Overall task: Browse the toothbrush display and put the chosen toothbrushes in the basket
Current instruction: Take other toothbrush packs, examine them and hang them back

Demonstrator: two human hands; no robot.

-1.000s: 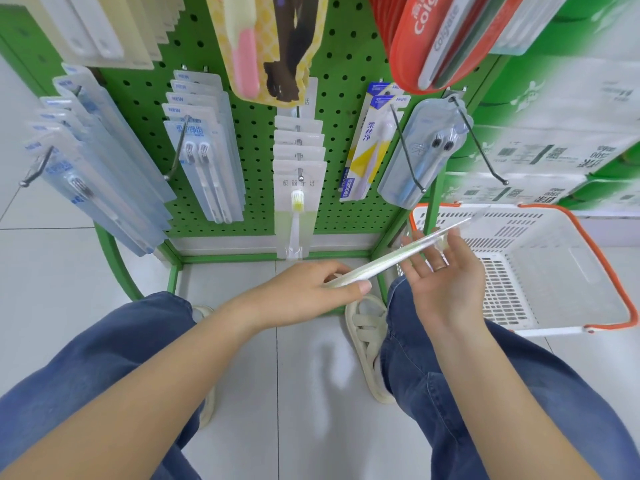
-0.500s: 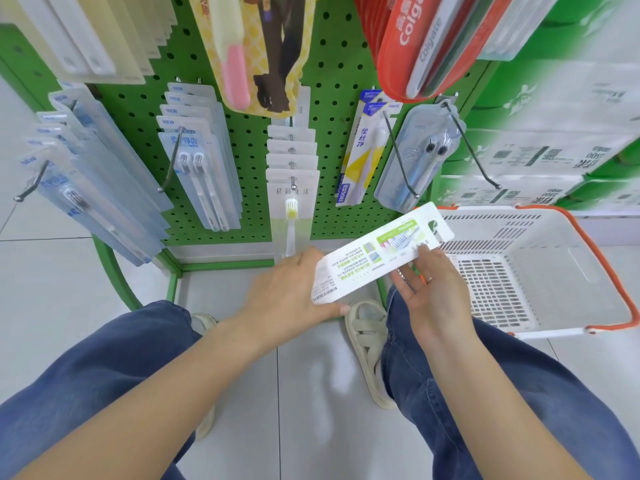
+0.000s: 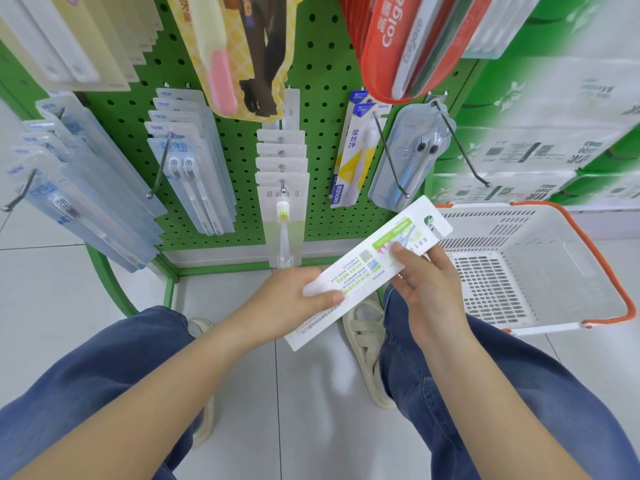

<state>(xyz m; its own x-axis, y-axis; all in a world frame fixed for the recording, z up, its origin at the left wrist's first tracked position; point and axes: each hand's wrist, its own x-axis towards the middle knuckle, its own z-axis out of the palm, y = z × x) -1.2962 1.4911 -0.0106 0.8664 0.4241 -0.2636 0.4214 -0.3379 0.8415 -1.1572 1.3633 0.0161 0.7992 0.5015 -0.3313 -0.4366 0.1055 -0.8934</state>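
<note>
I hold a long white toothbrush pack [image 3: 367, 271] with its printed back facing up, slanted from lower left to upper right. My left hand [image 3: 294, 301] grips its lower end, thumb on top. My right hand [image 3: 426, 292] holds its upper part, thumb pressed on the green print. A white basket [image 3: 540, 268] with an orange handle stands on the floor just right of my right hand. Its inside looks empty. The green pegboard display [image 3: 322, 109] in front carries many hanging toothbrush packs.
A row of white packs with a yellow-headed brush [image 3: 283, 216] hangs just above my left hand. Metal hooks [image 3: 464, 147] jut out at the right. Green and white boxes [image 3: 554, 133] stack behind the basket. My knees and sandals are on the tiled floor.
The pack has turned from edge-on to flat, its printed back now facing me. Both hands shifted their hold on it and moved slightly lower.
</note>
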